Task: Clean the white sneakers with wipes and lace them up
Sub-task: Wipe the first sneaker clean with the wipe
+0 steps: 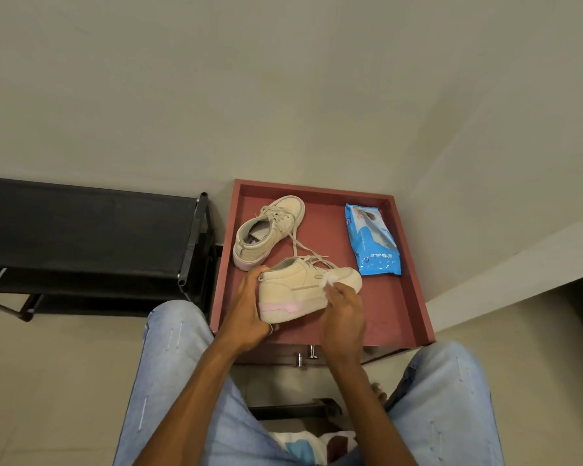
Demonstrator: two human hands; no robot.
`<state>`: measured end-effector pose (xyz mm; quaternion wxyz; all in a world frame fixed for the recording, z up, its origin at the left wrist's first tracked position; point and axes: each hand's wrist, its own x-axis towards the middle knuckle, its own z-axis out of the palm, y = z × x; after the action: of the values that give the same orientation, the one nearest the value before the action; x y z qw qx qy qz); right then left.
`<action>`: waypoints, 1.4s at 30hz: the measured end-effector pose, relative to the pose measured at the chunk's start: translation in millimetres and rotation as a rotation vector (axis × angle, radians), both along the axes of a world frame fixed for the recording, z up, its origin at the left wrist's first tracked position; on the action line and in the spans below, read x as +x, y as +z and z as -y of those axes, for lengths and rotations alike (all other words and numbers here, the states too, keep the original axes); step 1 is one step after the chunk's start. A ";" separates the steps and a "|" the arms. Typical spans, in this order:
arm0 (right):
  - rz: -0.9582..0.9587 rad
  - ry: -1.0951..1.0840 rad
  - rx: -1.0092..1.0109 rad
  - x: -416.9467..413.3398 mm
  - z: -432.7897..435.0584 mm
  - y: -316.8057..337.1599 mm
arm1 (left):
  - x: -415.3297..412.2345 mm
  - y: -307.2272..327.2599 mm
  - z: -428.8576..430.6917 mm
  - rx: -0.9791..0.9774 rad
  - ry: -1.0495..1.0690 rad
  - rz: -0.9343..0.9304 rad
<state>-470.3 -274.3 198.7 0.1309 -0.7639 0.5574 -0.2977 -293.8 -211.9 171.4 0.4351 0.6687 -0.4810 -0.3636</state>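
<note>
On the red tray (414, 297), near edge: sneaker (303, 294) on its side, pink sole stripe facing the person.
Left hand (248, 311): fingers wrapped round the heel.
Right hand (344, 314): fingers pinching a white wipe (330, 280) against the toe side.
Second sneaker (270, 230): upright behind, laces loose.
Wipes pack (372, 240): right, apart.

Left hand (249, 307): curling around the heel end of the near sneaker (303, 290), gripping it.
Right hand (344, 314): pinching a white wipe (330, 280), pressing it against the sneaker's side.
</note>
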 end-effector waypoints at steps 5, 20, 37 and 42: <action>-0.086 0.170 0.020 31.5 -31.4 -3.8 | 1.7 -3.3 -1.6 0.021 0.001 -0.011; -0.061 0.180 0.098 24.9 -25.3 -2.2 | -0.9 -0.2 -0.1 0.110 -0.082 -0.130; -0.080 -0.110 0.181 -16.3 23.4 -7.3 | -1.0 -3.5 1.9 0.112 -0.077 -0.025; -0.159 -0.079 0.218 -40.7 37.5 -13.3 | -0.9 -10.2 0.8 0.081 -0.119 0.073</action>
<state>-511.0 -311.8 185.4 0.1566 -0.7436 0.6249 -0.1790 -294.7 -212.7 161.1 0.3677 0.6687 -0.5202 -0.3833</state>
